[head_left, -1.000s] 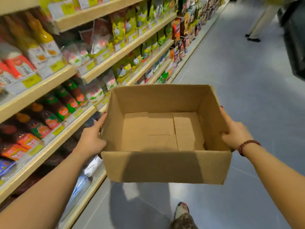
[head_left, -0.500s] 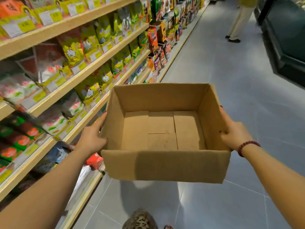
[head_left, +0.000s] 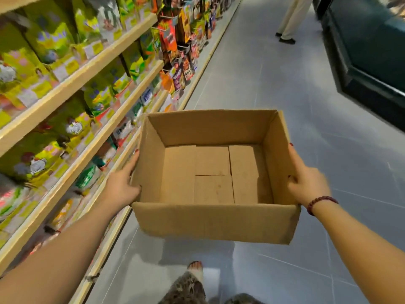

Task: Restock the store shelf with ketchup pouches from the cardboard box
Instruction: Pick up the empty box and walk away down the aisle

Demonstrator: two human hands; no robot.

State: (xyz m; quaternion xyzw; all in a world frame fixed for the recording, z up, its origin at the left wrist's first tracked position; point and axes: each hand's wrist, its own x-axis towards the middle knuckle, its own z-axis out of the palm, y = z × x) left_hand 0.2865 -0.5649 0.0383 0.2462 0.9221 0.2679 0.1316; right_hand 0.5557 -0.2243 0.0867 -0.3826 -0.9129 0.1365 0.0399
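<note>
- In the head view, the left hand (head_left: 121, 189) is laid flat against the outer left wall of the cardboard box (head_left: 214, 220), with its fingers stretched forward along that wall. The right hand (head_left: 306, 187) is laid the same way against the right wall, and a beaded bracelet (head_left: 318, 201) is seen at its wrist.
- The box is carried clamped between the two nearly straight hands, off the floor (head_left: 285, 95) and in front of the body. Nothing else is held.
- The box is open-topped, and only its folded bottom flaps are shown inside. No ketchup pouches are seen in it.
- The store shelf (head_left: 65, 84) runs to the left of the box, near its left wall, and is packed with bags.
- As the box appears to be held by side pressure alone, it could slip or tip if the squeeze were eased.
- Its left corner could be knocked against the shelf edge, and goods could be swept off.
- A person's legs (head_left: 289, 18) are seen well beyond the box, down the aisle, and a dark cabinet (head_left: 372, 62) stands to its far right. Either could be bumped if the way ahead were not watched.
- The shelf goods are smeared by blur, so ketchup pouches cannot be told from other packs.
- The underside of the box is hidden, and so are any fingertips beneath it.
- A foot (head_left: 195, 268) below the box is partly covered by patterned cloth, and the forearms are cut off by the frame edge.
</note>
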